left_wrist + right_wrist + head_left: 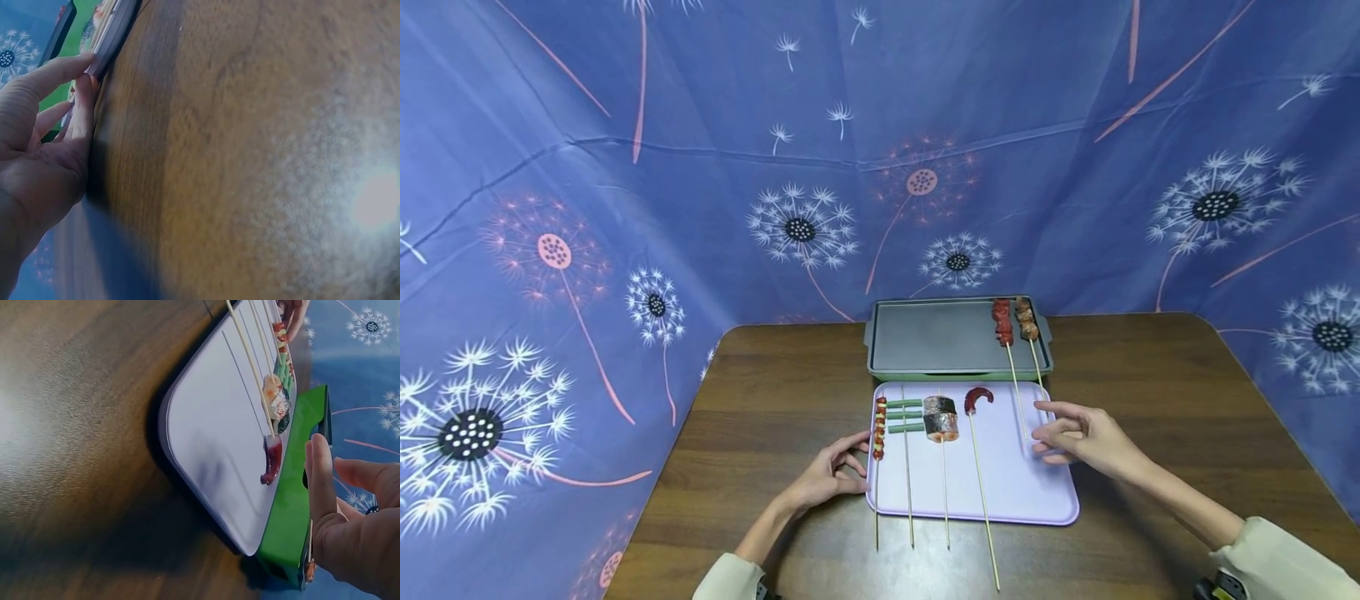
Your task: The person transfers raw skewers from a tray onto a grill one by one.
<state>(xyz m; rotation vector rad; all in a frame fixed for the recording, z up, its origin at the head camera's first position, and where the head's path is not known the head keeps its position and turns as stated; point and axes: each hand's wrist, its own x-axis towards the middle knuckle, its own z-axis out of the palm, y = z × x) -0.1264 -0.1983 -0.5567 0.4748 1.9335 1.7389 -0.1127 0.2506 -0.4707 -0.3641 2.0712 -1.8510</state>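
My left hand (pixel 831 473) rests against the left rim of a lavender tray (pixel 1022 492), fingers loosely bent. Over the tray's right side hovers my right hand (pixel 1090 437), its fingers parted with no object visibly between them. Its fingertips are close to the stick ends of a red meat skewer (pixel 1002 322) and a browned meat skewer (pixel 1027 319), whose meat lies on a dark griddle (pixel 936 333). Along the tray lie a red-and-yellow skewer (pixel 880 429), a green vegetable skewer (pixel 904 415), a fish skewer (pixel 942 418) and a dark red curled tentacle-like skewer (pixel 976 398).
The griddle, with a green base (pixel 294 500), stands directly behind the tray on a brown wooden table (pixel 782 375). Several skewer sticks jut past the tray's front edge. A blue dandelion-print cloth (pixel 880 100) hangs behind and beside the table.
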